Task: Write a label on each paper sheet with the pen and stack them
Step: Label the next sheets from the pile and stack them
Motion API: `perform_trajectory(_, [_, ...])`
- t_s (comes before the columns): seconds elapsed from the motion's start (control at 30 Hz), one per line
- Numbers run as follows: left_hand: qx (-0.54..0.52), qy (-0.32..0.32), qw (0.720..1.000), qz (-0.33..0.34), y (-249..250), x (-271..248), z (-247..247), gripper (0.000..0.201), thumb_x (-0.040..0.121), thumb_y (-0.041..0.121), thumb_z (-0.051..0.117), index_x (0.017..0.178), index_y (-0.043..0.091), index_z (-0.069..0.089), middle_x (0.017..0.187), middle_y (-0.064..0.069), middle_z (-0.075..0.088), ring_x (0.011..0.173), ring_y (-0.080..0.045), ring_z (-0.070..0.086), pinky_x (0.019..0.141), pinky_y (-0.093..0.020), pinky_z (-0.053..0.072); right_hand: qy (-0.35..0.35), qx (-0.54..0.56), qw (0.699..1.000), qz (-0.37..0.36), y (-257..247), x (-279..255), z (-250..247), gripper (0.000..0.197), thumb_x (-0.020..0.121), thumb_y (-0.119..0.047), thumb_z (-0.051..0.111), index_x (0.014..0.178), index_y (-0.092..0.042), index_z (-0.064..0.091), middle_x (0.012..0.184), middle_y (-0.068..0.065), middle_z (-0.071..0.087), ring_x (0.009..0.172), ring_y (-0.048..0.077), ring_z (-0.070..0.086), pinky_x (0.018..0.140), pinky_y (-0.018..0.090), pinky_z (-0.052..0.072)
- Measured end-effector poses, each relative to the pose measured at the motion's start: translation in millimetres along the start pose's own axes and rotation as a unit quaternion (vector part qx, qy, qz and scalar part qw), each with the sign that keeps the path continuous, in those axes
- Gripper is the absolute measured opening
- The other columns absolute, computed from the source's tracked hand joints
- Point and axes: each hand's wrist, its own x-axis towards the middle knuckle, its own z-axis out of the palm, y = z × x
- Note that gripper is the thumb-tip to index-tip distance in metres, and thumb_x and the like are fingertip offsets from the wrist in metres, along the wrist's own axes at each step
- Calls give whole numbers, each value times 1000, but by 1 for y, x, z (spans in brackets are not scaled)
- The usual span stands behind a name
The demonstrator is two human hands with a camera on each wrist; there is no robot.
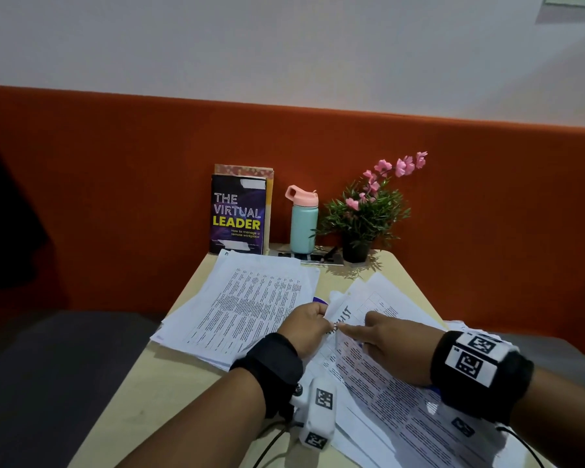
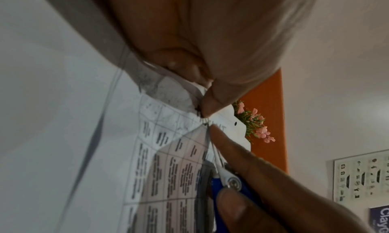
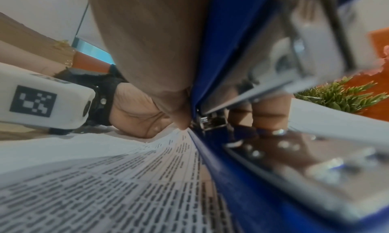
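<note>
A printed sheet (image 1: 382, 390) with a handwritten label near its top lies on the right pile. My left hand (image 1: 324, 319) pinches its top corner between thumb and fingers (image 2: 210, 101). My right hand (image 1: 352, 332) grips a blue stapler (image 2: 228, 185), whose metal nose meets that same corner. In the right wrist view the stapler (image 3: 242, 153) fills the frame beside my thumb (image 3: 160, 62), and its jaws stand apart. In the head view my hand hides most of it. A second pile of printed sheets (image 1: 250, 305) lies to the left. I see no pen.
At the table's far edge stand a book (image 1: 237, 214), a teal bottle with a pink lid (image 1: 303, 224) and a potted plant with pink flowers (image 1: 365, 214). An orange bench back (image 1: 115, 197) rises behind. A small purple object (image 1: 320, 301) peeks between the piles.
</note>
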Motion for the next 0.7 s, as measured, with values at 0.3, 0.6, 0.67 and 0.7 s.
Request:
perform_trajectory(0.3, [-21,16,1000,8,-7,7,-1,30,68,8,58,96,1,68,108,-27,70,108,-46,63,99,-58,48,-10,-20,1000,10,5,1,1,50,106,-32,27,153,-44,17,107,-2,43,89,23,57,85,38,50])
perform_trajectory(0.6, [-30,-6,1000,6,-6,4,-3,24,88,-10,51,108,-9,64,113,-31,67,111,-46,62,101,-54,48,-7,-30,999,13,1,0,1,51,106,-31,28,154,-42,17,104,-3,40,85,23,57,82,39,51])
perform_trajectory(0.67, [-25,-18,1000,7,-6,4,-3,21,87,-11,53,102,-5,67,110,-30,68,106,-44,65,101,-54,49,-5,-46,999,8,-1,-2,2,53,106,-29,30,154,-42,14,104,-2,42,81,24,58,78,40,53])
perform_trajectory(0.7, [-25,-27,999,5,-6,4,-3,20,86,-10,54,97,-2,68,107,-30,68,102,-42,66,100,-55,49,-5,-56,998,4,-2,-2,2,54,105,-27,32,154,-41,13,104,-1,42,79,25,58,76,41,54])
